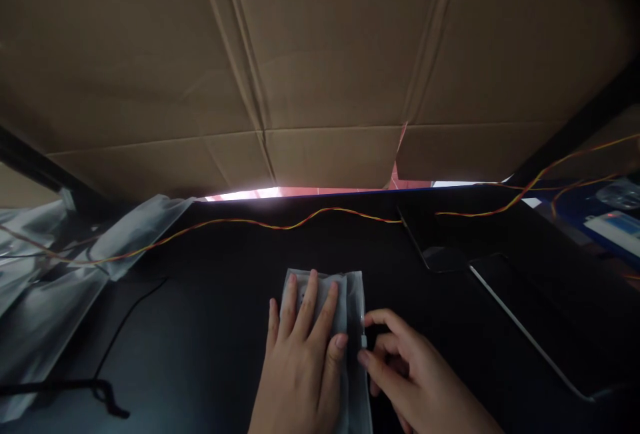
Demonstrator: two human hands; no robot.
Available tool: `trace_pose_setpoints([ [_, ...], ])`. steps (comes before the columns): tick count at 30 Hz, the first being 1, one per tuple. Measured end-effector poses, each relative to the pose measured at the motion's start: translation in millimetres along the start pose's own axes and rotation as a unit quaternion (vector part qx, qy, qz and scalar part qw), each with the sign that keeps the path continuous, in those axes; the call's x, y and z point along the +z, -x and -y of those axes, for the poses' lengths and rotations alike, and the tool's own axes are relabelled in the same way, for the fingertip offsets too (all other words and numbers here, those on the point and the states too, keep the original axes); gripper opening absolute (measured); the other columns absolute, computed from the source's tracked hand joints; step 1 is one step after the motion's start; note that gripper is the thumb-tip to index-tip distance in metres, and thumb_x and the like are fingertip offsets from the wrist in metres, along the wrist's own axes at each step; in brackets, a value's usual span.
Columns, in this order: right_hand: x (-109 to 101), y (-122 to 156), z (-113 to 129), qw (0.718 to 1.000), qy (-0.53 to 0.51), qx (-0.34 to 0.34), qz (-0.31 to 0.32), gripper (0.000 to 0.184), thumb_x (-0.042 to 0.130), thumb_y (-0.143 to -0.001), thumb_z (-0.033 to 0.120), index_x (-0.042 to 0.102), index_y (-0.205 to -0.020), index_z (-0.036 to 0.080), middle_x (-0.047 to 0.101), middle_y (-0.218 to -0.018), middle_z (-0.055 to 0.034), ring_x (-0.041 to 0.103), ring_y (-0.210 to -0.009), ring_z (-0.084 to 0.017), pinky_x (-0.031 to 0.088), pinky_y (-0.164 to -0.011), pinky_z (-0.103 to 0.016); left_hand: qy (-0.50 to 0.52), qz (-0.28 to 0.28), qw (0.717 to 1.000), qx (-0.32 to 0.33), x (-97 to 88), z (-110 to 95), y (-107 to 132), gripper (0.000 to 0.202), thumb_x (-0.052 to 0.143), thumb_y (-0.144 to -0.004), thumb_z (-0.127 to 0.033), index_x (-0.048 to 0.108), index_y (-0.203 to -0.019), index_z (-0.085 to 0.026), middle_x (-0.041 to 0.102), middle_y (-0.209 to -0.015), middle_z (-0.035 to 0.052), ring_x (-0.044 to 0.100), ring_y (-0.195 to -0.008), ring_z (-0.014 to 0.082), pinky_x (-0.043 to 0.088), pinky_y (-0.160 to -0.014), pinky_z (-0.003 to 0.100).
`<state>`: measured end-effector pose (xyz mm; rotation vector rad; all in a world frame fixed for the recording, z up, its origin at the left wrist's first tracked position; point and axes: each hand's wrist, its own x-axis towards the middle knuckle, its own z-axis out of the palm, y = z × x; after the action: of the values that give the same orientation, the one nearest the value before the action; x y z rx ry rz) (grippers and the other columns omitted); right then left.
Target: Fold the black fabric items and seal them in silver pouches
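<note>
My left hand (300, 347) lies flat, fingers spread, pressing on a small clear plastic zip bag (353, 301) that rests on the black work surface. My right hand (405, 374) is beside it on the right, with thumb and forefinger pinched on the bag's right edge, where a small white slider or tab (363, 341) shows. The contents of the bag are hidden under my left hand.
A brown cardboard wall (320, 67) stands behind the black table (210, 327). A red-yellow twisted wire (280, 224) runs across the back. Silvery plastic bags (55, 274) lie at left, a black cable (107, 394) at lower left, dark flat panels (530, 314) at right.
</note>
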<state>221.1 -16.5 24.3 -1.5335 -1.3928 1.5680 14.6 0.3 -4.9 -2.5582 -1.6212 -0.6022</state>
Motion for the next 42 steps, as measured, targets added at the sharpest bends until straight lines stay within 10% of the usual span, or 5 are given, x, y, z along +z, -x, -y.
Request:
trace_pose_setpoints([
  [7,-8.6,-14.4,12.0,0.992,0.009,0.078,0.098,0.047,0.057,-0.108,0.046,0.064,-0.147,0.021,0.071,-0.068,0.0033,0.043,-0.040,-0.008,0.031,-0.037,-0.020,-0.048,-0.027,0.998,0.036,-1.1,-2.6,-0.1,0.066,0.040,-0.113,-0.027,0.022,-0.177,-0.024,0.037,-0.180,0.0134,0.034,-0.165,0.0470,0.060,-0.105,0.076],
  [11,-10.0,-14.8,20.0,0.996,0.083,0.009,0.024,0.028,0.062,-0.104,0.039,0.078,-0.121,0.025,0.074,-0.077,-0.0001,0.063,-0.060,-0.012,0.045,-0.051,-0.019,-0.051,-0.026,0.998,0.041,-3.6,-2.2,-1.2,0.067,0.044,-0.113,-0.033,0.025,-0.177,-0.023,0.040,-0.178,0.0137,0.037,-0.164,0.0474,0.063,-0.101,0.075],
  [21,12.4,1.1,-7.2,0.999,0.012,-0.015,-0.037,0.039,0.056,-0.105,0.047,0.045,-0.138,0.029,0.073,-0.089,0.0030,0.066,-0.056,-0.014,0.048,-0.042,-0.021,-0.081,-0.023,0.996,-0.028,8.1,-9.0,-1.8,0.059,0.042,-0.112,-0.024,0.041,-0.171,-0.023,0.030,-0.183,0.0108,0.032,-0.165,0.0522,0.058,-0.107,0.079],
  [33,-6.1,-12.2,1.4,0.998,0.035,0.027,0.053,0.031,0.056,-0.106,0.039,0.058,-0.135,0.028,0.074,-0.093,0.0017,0.060,-0.050,-0.009,0.044,-0.042,-0.018,-0.066,-0.025,0.997,-0.006,4.8,-4.0,3.6,0.072,0.041,-0.112,-0.026,0.014,-0.179,-0.026,0.032,-0.183,0.0113,0.020,-0.170,0.0479,0.056,-0.109,0.078],
  [42,2.5,-24.0,11.5,0.992,0.069,-0.070,-0.079,0.026,0.054,-0.107,0.044,0.044,-0.126,0.030,0.073,-0.090,0.0028,0.070,-0.079,-0.018,0.055,-0.072,-0.030,-0.081,-0.034,0.996,0.000,17.5,-9.7,6.1,0.150,0.053,-0.068,-0.111,0.018,-0.179,-0.016,0.032,-0.181,0.0222,0.016,-0.166,0.0625,0.048,-0.110,0.084],
])
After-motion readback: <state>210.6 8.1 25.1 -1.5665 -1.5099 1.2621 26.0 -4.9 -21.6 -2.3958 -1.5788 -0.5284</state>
